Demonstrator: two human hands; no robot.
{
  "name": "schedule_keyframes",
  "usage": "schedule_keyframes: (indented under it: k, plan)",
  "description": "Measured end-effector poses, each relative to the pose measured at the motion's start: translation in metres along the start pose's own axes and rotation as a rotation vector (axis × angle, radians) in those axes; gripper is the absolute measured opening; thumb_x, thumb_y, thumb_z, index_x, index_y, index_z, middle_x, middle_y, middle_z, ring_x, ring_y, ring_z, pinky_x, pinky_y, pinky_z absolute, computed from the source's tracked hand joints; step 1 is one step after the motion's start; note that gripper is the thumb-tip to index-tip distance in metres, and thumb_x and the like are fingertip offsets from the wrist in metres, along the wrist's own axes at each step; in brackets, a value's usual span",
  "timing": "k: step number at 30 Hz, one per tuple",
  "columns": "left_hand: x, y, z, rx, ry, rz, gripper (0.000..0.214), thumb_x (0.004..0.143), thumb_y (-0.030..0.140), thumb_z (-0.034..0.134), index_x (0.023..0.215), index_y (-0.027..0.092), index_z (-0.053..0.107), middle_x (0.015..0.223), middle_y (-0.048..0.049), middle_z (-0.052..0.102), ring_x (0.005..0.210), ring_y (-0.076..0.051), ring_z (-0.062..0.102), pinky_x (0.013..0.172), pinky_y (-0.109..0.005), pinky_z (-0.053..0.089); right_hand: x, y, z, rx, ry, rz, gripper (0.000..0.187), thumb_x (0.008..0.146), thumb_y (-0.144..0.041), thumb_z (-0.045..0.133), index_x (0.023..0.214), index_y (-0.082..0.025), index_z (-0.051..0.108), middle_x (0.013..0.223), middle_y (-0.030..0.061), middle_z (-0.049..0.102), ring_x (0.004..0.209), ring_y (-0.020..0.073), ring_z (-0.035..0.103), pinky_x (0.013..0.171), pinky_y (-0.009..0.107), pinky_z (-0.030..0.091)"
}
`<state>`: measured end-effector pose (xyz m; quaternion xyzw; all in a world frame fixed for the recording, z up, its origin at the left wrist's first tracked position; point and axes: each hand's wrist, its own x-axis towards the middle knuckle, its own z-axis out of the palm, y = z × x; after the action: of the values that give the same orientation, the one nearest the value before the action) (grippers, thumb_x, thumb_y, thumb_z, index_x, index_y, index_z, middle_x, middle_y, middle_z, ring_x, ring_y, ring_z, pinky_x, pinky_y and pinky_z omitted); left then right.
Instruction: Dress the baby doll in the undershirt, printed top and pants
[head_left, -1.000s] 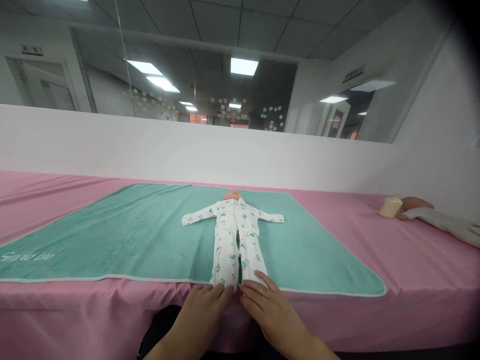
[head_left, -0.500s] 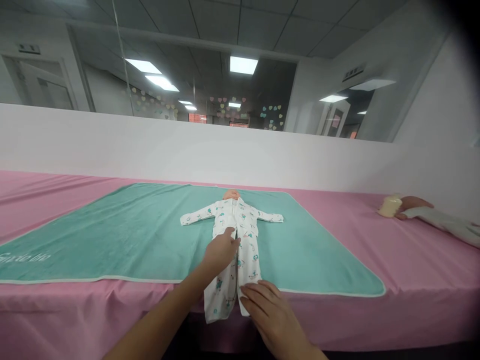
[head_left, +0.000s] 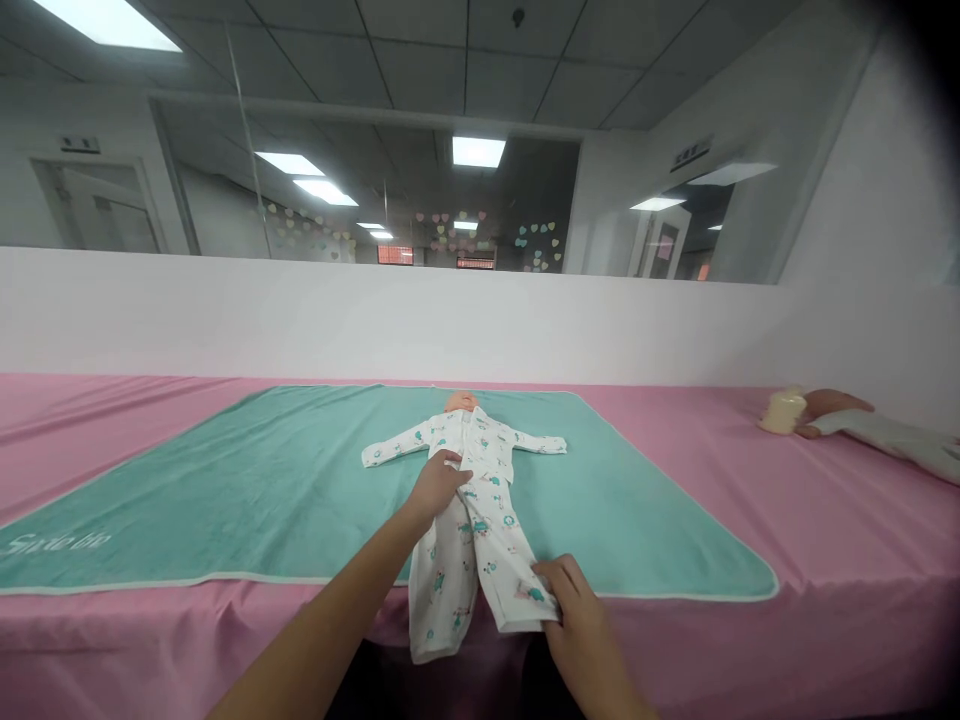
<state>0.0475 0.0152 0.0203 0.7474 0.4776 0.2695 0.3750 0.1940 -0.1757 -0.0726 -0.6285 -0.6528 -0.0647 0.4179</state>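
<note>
A baby doll [head_left: 460, 402] in a white printed romper [head_left: 469, 500] lies on its back on a teal blanket [head_left: 285, 480], arms spread. My left hand [head_left: 437, 484] rests on the romper at the doll's waist, fingers curled on the cloth. At the blanket's near edge my right hand [head_left: 574, 610] pinches the foot end of the romper's right leg. Both legs of the romper hang past the blanket's edge toward me.
The blanket lies on a long pink-covered table [head_left: 825, 540] against a low white wall [head_left: 480, 320] with glass above. At the far right another person's hand [head_left: 829, 408] holds a cream bottle [head_left: 781, 411], with a white sleeve behind it.
My left hand went from the romper's feet up to the doll's waist. My right hand closed on the right leg's end. The romper legs slid toward me over the blanket's edge.
</note>
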Motion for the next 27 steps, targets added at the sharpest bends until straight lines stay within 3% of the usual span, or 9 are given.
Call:
schedule_keyframes:
  k: [2,7,13,18,21,24,27]
  plan:
    - [0.001,-0.003,0.006,0.085,0.045,0.047,0.031,0.077,0.029,0.052,0.106,0.020,0.048,0.060,0.0040,0.046,0.054,-0.012,0.048,0.051,-0.021,0.035,-0.001,-0.002,-0.008,0.030,-0.005,-0.058,0.039,0.074,0.001,0.036,0.098,-0.021,0.057,0.086,0.0059,0.050,0.073,0.0163,0.052,0.061,0.028,0.047]
    - [0.000,-0.013,0.024,0.535,0.137,0.254,0.025,0.079,0.020,0.049,0.103,0.021,0.051,0.087,-0.0049,0.056,0.082,-0.021,0.053,0.066,-0.029,0.038,-0.012,-0.002,-0.016,0.018,0.031,-0.289,0.037,0.079,0.002,0.033,0.093,-0.021,0.059,0.077,0.0046,0.050,0.071,0.0155,0.050,0.060,0.026,0.043]
    - [-0.006,-0.019,0.028,0.807,0.276,0.478,0.022,0.086,0.028,0.043,0.093,0.019,0.062,0.108,-0.0094,0.051,0.101,-0.025,0.045,0.078,-0.037,0.038,-0.031,0.013,0.004,0.069,0.016,-0.278,0.042,0.071,0.005,0.031,0.091,-0.020,0.058,0.076,0.0043,0.055,0.070,0.0147,0.053,0.059,0.024,0.046]
    - [-0.013,-0.023,0.018,0.769,0.082,0.619,0.029,0.085,0.025,0.043,0.069,0.021,0.066,0.122,-0.0015,0.052,0.116,-0.025,0.038,0.086,-0.041,0.035,-0.036,0.018,0.019,0.015,-0.088,-0.282,0.044,0.066,0.004,0.034,0.093,-0.021,0.058,0.082,0.0035,0.061,0.071,0.0137,0.058,0.061,0.022,0.050]
    - [-0.015,-0.029,0.015,0.700,0.120,0.630,0.026,0.086,0.020,0.040,0.095,0.023,0.064,0.127,-0.0023,0.052,0.118,-0.021,0.040,0.090,-0.041,0.035,-0.027,0.011,0.016,0.013,-0.080,-0.306,0.035,0.074,-0.001,0.037,0.092,-0.022,0.058,0.081,0.0027,0.061,0.065,0.0113,0.059,0.058,0.019,0.049]
    - [-0.014,-0.034,0.019,0.617,0.076,0.685,0.038,0.089,0.022,0.037,0.125,0.025,0.049,0.138,-0.0034,0.043,0.128,-0.019,0.033,0.103,-0.044,0.027,-0.007,-0.002,0.005,0.022,0.008,-0.334,0.025,0.081,-0.008,0.042,0.095,-0.021,0.058,0.078,0.0033,0.061,0.064,0.0114,0.059,0.056,0.019,0.049]
    - [-0.016,-0.031,0.021,0.424,-0.046,0.625,0.036,0.089,0.031,0.040,0.122,0.026,0.053,0.136,-0.0031,0.046,0.129,-0.020,0.035,0.110,-0.050,0.013,0.023,-0.018,-0.006,0.056,0.074,-0.288,0.024,0.084,-0.012,0.043,0.102,-0.020,0.057,0.082,0.0060,0.061,0.068,0.0135,0.059,0.059,0.023,0.050]
